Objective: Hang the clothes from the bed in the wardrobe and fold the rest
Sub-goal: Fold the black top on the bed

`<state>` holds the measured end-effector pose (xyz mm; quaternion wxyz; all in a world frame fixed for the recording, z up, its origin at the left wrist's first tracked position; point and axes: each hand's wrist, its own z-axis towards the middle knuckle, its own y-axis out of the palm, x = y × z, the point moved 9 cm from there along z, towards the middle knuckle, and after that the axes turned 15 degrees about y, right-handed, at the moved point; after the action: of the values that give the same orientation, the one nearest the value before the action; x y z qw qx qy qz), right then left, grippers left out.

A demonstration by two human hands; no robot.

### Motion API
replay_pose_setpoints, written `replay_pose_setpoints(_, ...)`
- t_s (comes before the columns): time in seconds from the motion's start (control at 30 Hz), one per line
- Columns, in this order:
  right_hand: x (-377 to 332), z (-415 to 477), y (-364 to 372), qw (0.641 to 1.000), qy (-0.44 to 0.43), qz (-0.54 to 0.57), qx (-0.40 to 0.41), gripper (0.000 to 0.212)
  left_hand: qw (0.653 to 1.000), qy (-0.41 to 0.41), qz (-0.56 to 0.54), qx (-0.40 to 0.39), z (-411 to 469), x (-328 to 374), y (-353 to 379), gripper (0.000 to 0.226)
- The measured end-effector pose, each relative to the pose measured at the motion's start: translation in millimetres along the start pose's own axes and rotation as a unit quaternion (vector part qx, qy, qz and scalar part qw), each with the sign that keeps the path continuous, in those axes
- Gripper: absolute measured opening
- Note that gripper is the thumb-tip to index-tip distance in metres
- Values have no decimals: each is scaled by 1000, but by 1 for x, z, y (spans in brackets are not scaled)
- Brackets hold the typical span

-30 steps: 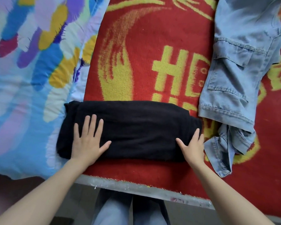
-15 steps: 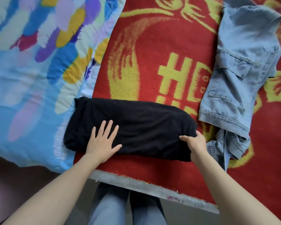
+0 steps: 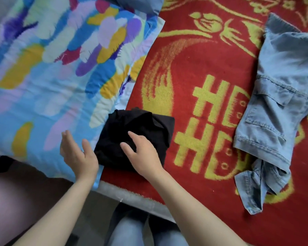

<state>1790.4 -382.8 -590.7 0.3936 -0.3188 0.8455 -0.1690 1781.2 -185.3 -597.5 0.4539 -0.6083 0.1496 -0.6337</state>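
Black cloth, folded into a compact squarish bundle [image 3: 137, 137], lies near the front edge of the bed, partly on the red blanket [image 3: 199, 68] with its yellow lettering and flower pattern, and partly overlapping the corner of the bright quilt [image 3: 48, 82] printed in blue, yellow, purple and pink brush strokes. From the head view, looking down over both bare forearms, the right hand [image 3: 142, 153] lies palm down on the near side of the black bundle, fingers spread and flat; its grip is open and closes on nothing, it simply presses on the fabric. The left hand [image 3: 76, 155] is just beside the bundle's left edge, over the quilt, turned on edge with the fingers loosely extended and the thumb pointing toward the black cloth; its grip is open too and holds nothing, and whether it touches the quilt beneath I cannot tell. Off to the right, well apart from the bundle, a pale blue denim garment [image 3: 277, 103] sprawls unfolded on the red blanket, a flapped pocket showing, with a crumpled part trailing down toward the front edge of the bed. A grey-blue piece of fabric [image 3: 140, 4] peeks in at the top of the picture beyond the quilt. Below the bed's pale edge, the person's legs in light blue trousers [image 3: 132, 233] show between the two forearms.
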Motion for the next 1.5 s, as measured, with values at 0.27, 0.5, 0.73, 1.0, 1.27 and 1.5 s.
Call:
replay_pose_setpoints(0.27,75,3,-38,963,7,-125,238,47,914,346,123,-173,-31,75,62,54)
replay_pose_setpoints(0.5,100,48,-44,971,141,-50,187,66,865,325,206,-323,8,86,129,95)
replay_pose_setpoints(0.73,87,44,-62,961,73,-83,254,18,831,391,115,-378,42,106,121,29)
replay_pose_setpoints(1.0,59,20,-60,924,-17,-149,353,46,906,376,-48,-190,65,92,24,31)
replay_pose_setpoints(1.27,43,15,-59,875,-138,-228,405,38,896,419,-10,-147,46,69,10,27)
replay_pose_setpoints(1.5,59,-23,-9,831,-314,-317,334,30,799,571,106,-155,18,55,12,38)
